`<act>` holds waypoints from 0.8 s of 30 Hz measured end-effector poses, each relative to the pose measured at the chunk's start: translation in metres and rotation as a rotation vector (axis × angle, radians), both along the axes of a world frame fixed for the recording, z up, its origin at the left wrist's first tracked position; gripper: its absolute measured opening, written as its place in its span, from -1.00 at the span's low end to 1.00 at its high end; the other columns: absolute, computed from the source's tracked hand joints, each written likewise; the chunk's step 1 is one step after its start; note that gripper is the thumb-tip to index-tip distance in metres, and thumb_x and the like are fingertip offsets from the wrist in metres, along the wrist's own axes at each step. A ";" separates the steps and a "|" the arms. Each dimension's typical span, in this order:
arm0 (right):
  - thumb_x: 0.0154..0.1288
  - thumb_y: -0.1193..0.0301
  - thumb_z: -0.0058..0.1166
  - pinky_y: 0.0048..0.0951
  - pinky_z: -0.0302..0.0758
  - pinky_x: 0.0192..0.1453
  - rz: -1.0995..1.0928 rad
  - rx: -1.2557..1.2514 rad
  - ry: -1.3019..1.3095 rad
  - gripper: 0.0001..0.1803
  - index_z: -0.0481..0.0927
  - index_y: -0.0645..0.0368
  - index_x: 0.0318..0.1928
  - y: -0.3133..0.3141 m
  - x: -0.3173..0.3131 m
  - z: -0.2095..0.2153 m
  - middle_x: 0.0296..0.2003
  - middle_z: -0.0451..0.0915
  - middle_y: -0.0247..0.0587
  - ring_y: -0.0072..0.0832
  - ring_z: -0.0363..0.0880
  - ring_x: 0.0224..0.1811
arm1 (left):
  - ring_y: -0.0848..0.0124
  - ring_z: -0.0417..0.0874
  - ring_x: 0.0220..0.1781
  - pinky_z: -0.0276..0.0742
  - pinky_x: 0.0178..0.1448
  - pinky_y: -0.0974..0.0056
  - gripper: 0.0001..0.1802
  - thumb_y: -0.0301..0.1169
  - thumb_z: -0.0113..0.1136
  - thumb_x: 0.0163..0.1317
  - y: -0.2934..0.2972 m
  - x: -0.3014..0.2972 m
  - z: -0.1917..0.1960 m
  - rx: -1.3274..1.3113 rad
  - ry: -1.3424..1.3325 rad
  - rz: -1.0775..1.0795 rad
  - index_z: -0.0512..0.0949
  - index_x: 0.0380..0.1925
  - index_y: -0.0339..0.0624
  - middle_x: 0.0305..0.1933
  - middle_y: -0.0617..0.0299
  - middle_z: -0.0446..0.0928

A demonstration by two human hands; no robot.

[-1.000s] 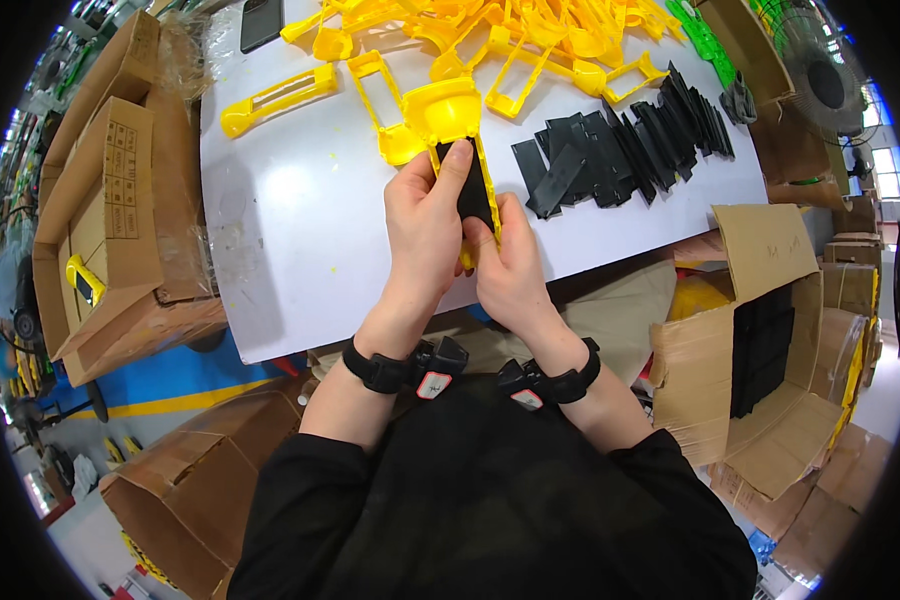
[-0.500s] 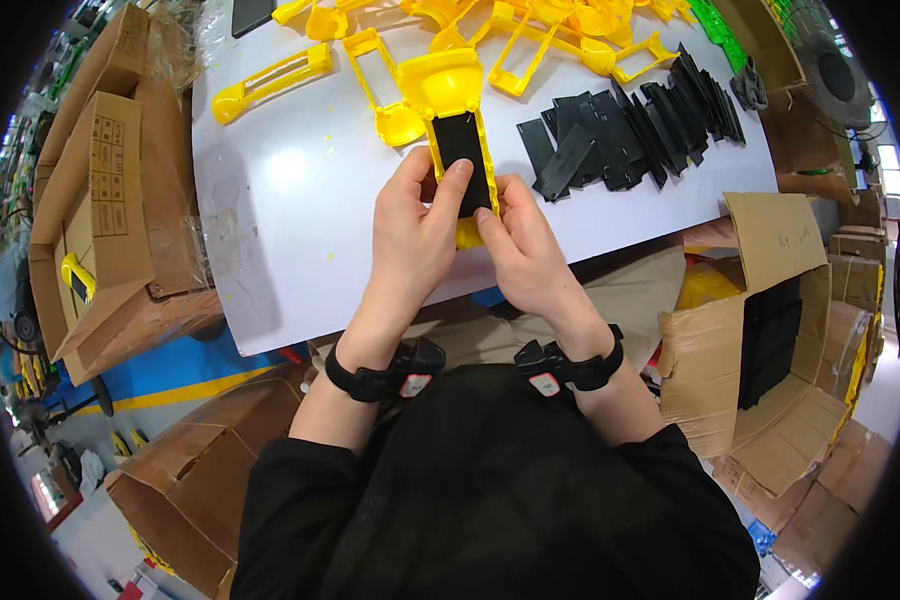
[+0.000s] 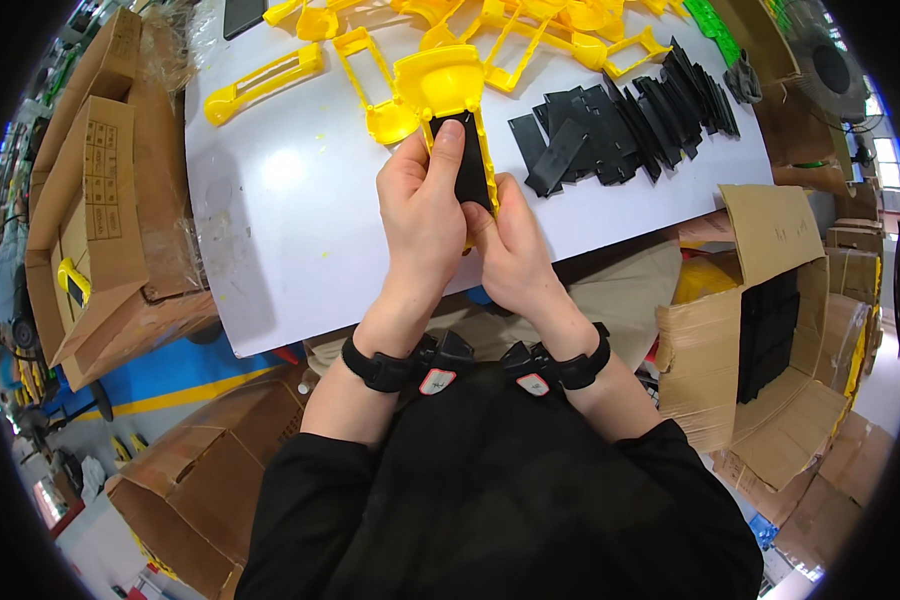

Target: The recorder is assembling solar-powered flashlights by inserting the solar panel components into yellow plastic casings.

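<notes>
Both of my hands hold a yellow plastic frame (image 3: 445, 80) with a wide, scooped far end. A flat black plastic strip (image 3: 473, 165) lies inside its long opening. My left hand (image 3: 417, 205) wraps the frame's left side, and its thumb presses on the strip near the scooped end. Lower down, my right hand (image 3: 515, 245) grips the right side, with its thumb at the strip's near end. The frame's near end is hidden by my hands. To the right, several loose black strips (image 3: 595, 130) lie overlapping on the white table (image 3: 280, 220).
More yellow frames (image 3: 270, 85) lie along the table's far side, beside a dark flat device (image 3: 242, 15). A cardboard box (image 3: 115, 200) at the left holds a yellow piece. At the right, an open carton (image 3: 700, 370) holds black parts. Another carton (image 3: 195, 470) stands lower left.
My left thumb has slid up the black strip toward the scooped end. My left hand has moved slightly farther up the frame, while my right hand keeps its grip low down.
</notes>
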State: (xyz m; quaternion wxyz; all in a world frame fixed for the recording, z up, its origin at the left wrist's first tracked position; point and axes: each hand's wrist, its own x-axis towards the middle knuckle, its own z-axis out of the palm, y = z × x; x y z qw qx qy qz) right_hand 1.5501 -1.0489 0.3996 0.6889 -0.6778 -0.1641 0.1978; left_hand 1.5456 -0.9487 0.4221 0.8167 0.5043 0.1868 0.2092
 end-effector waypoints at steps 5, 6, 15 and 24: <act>0.43 0.47 -0.13 -0.49 0.41 -0.34 -0.078 -0.020 -0.018 -0.86 0.28 0.30 -0.19 0.000 0.003 0.002 -0.43 0.48 -0.19 -0.59 0.42 -0.41 | 0.69 0.35 -0.45 0.29 -0.41 0.50 -0.72 -0.29 0.06 0.40 -0.007 0.006 0.005 -0.013 -0.061 -0.003 0.53 -0.36 -0.31 -0.44 0.38 0.50; 0.42 0.47 -0.12 -0.49 0.41 -0.34 -0.090 0.007 -0.032 -0.86 0.27 0.30 -0.21 0.000 0.006 -0.001 -0.44 0.48 -0.19 -0.58 0.42 -0.41 | 0.69 0.35 -0.45 0.28 -0.41 0.50 -0.72 -0.29 0.07 0.40 -0.006 0.007 0.003 0.009 -0.057 0.000 0.52 -0.37 -0.31 -0.45 0.38 0.49; 0.45 0.45 -0.16 -0.53 0.39 -0.30 0.061 0.083 0.077 -0.87 0.27 0.28 -0.18 -0.006 0.023 -0.004 -0.39 0.44 -0.25 -0.61 0.40 -0.37 | 0.65 0.46 -0.42 0.39 -0.36 0.50 -0.74 -0.26 0.07 0.40 -0.006 0.010 -0.009 0.168 -0.077 0.022 0.52 -0.22 -0.26 -0.38 0.36 0.52; 0.46 0.45 -0.16 -0.49 0.41 -0.29 0.035 0.054 0.006 -0.87 0.26 0.28 -0.17 -0.003 0.019 -0.009 -0.41 0.45 -0.23 -0.58 0.41 -0.39 | 0.64 0.48 -0.38 0.39 -0.31 0.50 -0.73 -0.22 0.09 0.39 -0.002 0.011 -0.011 -0.018 -0.050 0.010 0.52 -0.23 -0.23 -0.34 0.35 0.53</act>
